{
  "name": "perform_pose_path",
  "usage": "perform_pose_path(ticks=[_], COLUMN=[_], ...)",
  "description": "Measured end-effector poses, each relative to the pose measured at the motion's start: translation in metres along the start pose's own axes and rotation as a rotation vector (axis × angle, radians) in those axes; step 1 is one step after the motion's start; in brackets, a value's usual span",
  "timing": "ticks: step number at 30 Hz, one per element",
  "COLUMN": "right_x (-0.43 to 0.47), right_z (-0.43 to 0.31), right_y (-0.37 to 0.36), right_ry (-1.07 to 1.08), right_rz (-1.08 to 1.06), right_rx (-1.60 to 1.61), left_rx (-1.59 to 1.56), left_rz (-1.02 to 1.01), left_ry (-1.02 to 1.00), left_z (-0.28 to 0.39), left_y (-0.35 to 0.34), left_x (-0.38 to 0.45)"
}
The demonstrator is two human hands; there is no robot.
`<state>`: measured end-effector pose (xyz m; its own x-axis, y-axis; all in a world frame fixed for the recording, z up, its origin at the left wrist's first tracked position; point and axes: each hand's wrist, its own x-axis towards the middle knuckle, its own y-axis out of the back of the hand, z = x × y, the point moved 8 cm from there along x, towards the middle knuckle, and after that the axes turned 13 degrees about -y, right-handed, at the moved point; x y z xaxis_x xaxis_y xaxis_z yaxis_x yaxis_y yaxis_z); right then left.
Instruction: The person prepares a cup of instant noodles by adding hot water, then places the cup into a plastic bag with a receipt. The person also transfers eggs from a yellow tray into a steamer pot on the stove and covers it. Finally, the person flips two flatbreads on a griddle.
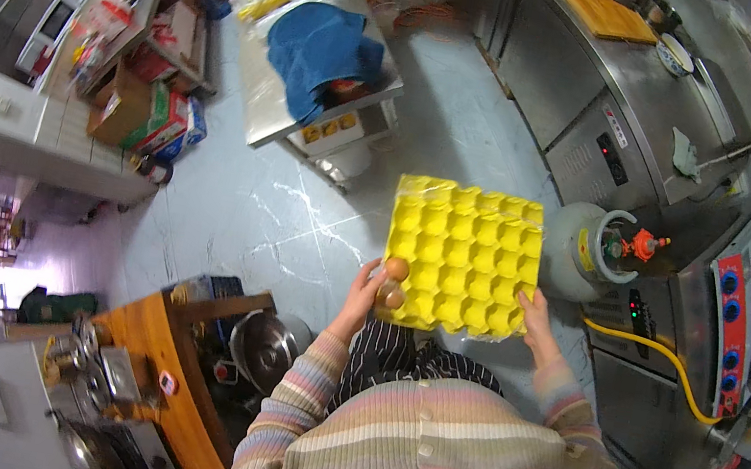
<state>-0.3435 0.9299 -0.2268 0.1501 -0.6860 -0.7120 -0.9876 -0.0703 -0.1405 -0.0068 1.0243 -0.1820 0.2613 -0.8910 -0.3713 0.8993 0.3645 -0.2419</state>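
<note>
I hold a yellow egg tray [463,256] level in front of my waist, one hand at each side. My left hand [361,293] grips its left edge near the lower corner, beside two brown eggs [397,268]. The upper egg rests in the leftmost column, and the other sits just below it at the corner. All other cups look bare. My right hand [535,319] clasps the right edge, thumb on top. Clear plastic film clings to the tray's top and bottom edges. The fingers beneath the tray are hidden.
A grey gas cylinder [570,248] with an orange regulator stands close to the right. Beyond it is a gas stove [732,331] fed by a yellow hose [662,347]. Ahead is a steel table [267,123] bearing a blue cloth [320,54]. A wooden counter [146,315] lies at left.
</note>
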Motion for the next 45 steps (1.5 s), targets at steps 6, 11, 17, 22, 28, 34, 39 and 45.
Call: perform_pose_path(ticks=[6,11,17,22,28,34,39,45], right_x=[0.078,0.183,0.382,0.452,0.459,0.466,0.497,0.471], right_z=[-0.082,-0.133,-0.158,-0.141,-0.114,-0.112,-0.122,-0.186], right_y=[0.028,0.042,0.040,0.081,0.132,0.107,0.118,0.104], right_ry=[0.070,0.182,0.253,0.183,0.066,0.067,0.055,0.363], right_rz=[0.310,0.559,0.582,0.487,0.558,0.479,0.265,0.819], right_rx=[0.143,-0.015,-0.197,-0.306,-0.442,-0.639,-0.579,-1.226], left_rx=[0.267,0.825,1.413,1.760,1.665,1.717,1.746,1.757], left_rz=[0.001,-0.180,-0.570,-0.769,-1.424,-1.263,-1.166,-1.023], left_ry=[-0.220,-0.589,-0.949,-0.672,-0.659,-0.583,-0.597,-0.554], left_z=[0.070,0.159,0.175,0.172,0.238,0.199,0.160,0.131], left_y=[0.009,-0.030,-0.077,-0.123,-0.161,-0.185,-0.195,-0.200], left_x=[0.145,0.230,0.293,0.198,0.040,0.025,0.042,0.058])
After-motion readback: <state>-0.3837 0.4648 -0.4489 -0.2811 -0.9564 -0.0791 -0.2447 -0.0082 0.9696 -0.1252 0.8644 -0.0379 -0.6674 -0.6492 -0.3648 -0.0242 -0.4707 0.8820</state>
